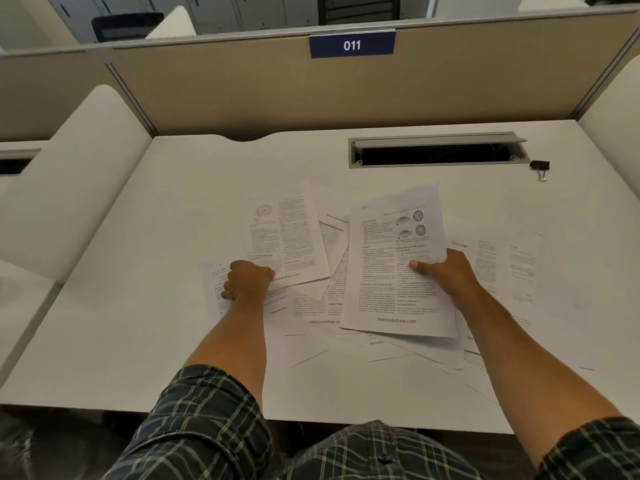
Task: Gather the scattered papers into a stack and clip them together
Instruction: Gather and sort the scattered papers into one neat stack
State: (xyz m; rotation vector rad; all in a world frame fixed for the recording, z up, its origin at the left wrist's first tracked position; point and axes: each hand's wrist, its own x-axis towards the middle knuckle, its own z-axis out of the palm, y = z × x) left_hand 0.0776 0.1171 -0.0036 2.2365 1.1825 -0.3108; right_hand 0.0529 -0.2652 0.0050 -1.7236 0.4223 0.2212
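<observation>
While the right hand [446, 275] pinched a printed sheet [398, 265] with thumb on top, apparently to start the stack, the left hand [247, 280] curled its fingers round the corner of another page [284, 237] just left of that sheet. More papers [502, 268] lay loose around the sheet on the white desk [138, 323]; the binder clip [539, 166] waited well beyond it to the right, beside the cable slot [433, 154] below the beige partition [242, 91].

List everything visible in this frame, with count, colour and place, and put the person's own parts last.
printed papers: many, white, scattered overlapping mid-desk
held sheet: one, white, raised right of centre
binder clip: one, black, far right by the slot
cable slot: one, grey, open, rear of desk
desk: one, white
partition: one, beige, behind desk
number plate: one, blue, reads 011
left hand: grips a sheet's corner
right hand: holds the raised sheet
</observation>
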